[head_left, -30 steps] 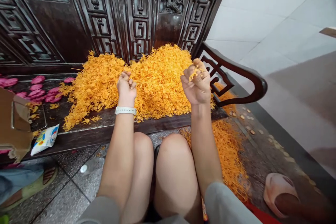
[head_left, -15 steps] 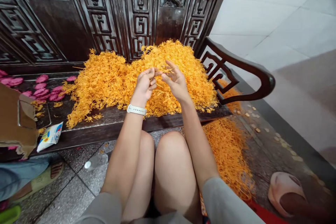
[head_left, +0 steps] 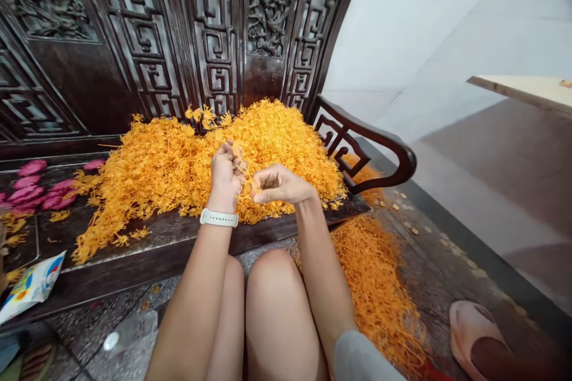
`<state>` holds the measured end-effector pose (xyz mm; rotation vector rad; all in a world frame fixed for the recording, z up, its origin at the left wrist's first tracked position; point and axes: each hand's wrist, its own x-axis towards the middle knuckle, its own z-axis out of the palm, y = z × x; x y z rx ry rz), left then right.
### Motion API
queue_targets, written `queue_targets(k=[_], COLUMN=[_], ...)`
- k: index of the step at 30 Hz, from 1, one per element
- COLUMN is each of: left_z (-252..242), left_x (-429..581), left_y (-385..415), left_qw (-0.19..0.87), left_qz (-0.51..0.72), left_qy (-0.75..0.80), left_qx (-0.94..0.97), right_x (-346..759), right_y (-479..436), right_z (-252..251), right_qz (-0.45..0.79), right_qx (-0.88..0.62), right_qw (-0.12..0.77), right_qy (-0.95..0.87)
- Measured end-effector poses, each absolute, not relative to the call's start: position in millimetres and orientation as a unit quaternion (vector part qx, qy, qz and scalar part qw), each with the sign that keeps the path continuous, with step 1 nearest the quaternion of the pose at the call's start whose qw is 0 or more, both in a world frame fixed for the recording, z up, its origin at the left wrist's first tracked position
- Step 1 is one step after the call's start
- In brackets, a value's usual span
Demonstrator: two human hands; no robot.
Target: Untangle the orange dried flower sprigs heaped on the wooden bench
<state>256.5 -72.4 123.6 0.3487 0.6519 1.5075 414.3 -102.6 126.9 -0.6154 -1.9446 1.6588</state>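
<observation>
My left hand [head_left: 224, 174], with a pale watch band on the wrist, is closed with curled fingers on an orange flower-like plastic piece [head_left: 241, 158] with thin stems. Thumb and fingertips of my right hand [head_left: 283, 183] pinch the lower stem end of that piece, just right of the left hand. Exactly how the left fingers grip it is partly hidden. Behind and below both hands spreads a big heap of similar orange pieces [head_left: 167, 158] on the dark wooden bench [head_left: 156, 265].
Pink flower pieces [head_left: 29, 181] and a white-blue packet [head_left: 33, 286] lie on the bench's left. A curved armrest [head_left: 384, 146] bounds its right end. Orange strands [head_left: 379, 292] cover the floor at right. A clear bottle [head_left: 134, 330] lies on the tiles. A person's slippered foot [head_left: 476, 330] is at right.
My right hand has turned from fingers raised to a sideways pinch and moved lower. My left hand has rotated more upright. The view has shifted right, revealing a board edge at right.
</observation>
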Motion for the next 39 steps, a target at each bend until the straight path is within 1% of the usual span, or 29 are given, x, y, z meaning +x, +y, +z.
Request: queue_targets(k=[5, 7, 9, 11, 12, 13, 14, 17, 18, 19, 20, 21, 22, 23, 24, 25, 26, 27, 28, 30, 32, 33, 36, 39], left_z=[137, 136, 130, 122, 118, 115, 113, 113, 115, 116, 117, 118, 118, 118, 118, 118, 118, 119, 119, 120, 119, 119, 115, 108], left_x=[279, 281, 280, 273, 267, 261, 253, 232, 228, 226, 226, 228, 231, 234, 237, 240, 242, 243, 243, 245, 247, 249, 256, 257], left_y=[-90, -91, -88, -80, -76, -71, -67, -62, -63, -64, -67, -70, -73, -76, -78, -80, -81, -82, -82, -81, -80, -80, -76, -68], left_qw=[0.690, 0.695, 0.697, 0.693, 0.687, 0.676, 0.661, 0.617, 0.612, 0.613, 0.618, 0.622, 0.625, 0.625, 0.624, 0.621, 0.617, 0.612, 0.607, 0.599, 0.596, 0.597, 0.566, 0.514], left_qz=[0.668, 0.676, 0.678, 0.677, 0.679, 0.685, 0.697, 0.736, 0.740, 0.737, 0.729, 0.718, 0.705, 0.691, 0.677, 0.662, 0.647, 0.635, 0.627, 0.617, 0.613, 0.610, 0.623, 0.660], left_qy=[0.255, 0.229, 0.225, 0.246, 0.259, 0.270, 0.278, 0.277, 0.276, 0.276, 0.277, 0.281, 0.287, 0.295, 0.305, 0.316, 0.328, 0.339, 0.346, 0.349, 0.343, 0.338, 0.334, 0.364], left_qx=[0.112, 0.089, 0.064, 0.037, 0.023, 0.013, 0.009, 0.024, 0.043, 0.068, 0.099, 0.136, 0.175, 0.211, 0.245, 0.277, 0.304, 0.327, 0.345, 0.373, 0.389, 0.397, 0.424, 0.410], right_x=[433, 434, 432, 427, 424, 423, 423, 432, 438, 443, 448, 451, 453, 453, 451, 448, 444, 440, 435, 425, 416, 411, 401, 393], right_y=[-101, -104, -115, -135, -147, -160, -173, -200, -201, -198, -190, -179, -166, -151, -137, -125, -115, -108, -104, -101, -103, -105, -108, -118], right_z=[121, 126, 140, 162, 175, 188, 201, 226, 227, 223, 216, 205, 191, 176, 161, 147, 134, 123, 114, 105, 105, 106, 116, 131], right_qz=[0.639, 0.624, 0.538, 0.376, 0.304, 0.264, 0.278, 0.430, 0.470, 0.497, 0.509, 0.503, 0.475, 0.434, 0.397, 0.362, 0.312, 0.268, 0.251, 0.284, 0.344, 0.351, 0.275, 0.196], right_qx=[-0.206, -0.217, -0.291, -0.410, -0.446, -0.450, -0.402, -0.150, -0.094, -0.070, -0.079, -0.123, -0.183, -0.267, -0.349, -0.429, -0.504, -0.551, -0.577, -0.566, -0.517, -0.495, -0.462, -0.444], right_qw=[0.213, 0.174, 0.135, 0.116, 0.110, 0.103, 0.082, 0.025, 0.033, 0.072, 0.141, 0.247, 0.369, 0.467, 0.521, 0.536, 0.528, 0.513, 0.491, 0.469, 0.462, 0.460, 0.448, 0.392], right_qy=[-0.710, -0.730, -0.780, -0.823, -0.835, -0.847, -0.869, -0.890, -0.877, -0.862, -0.845, -0.819, -0.778, -0.723, -0.670, -0.631, -0.609, -0.601, -0.602, -0.616, -0.634, -0.648, -0.714, -0.781])
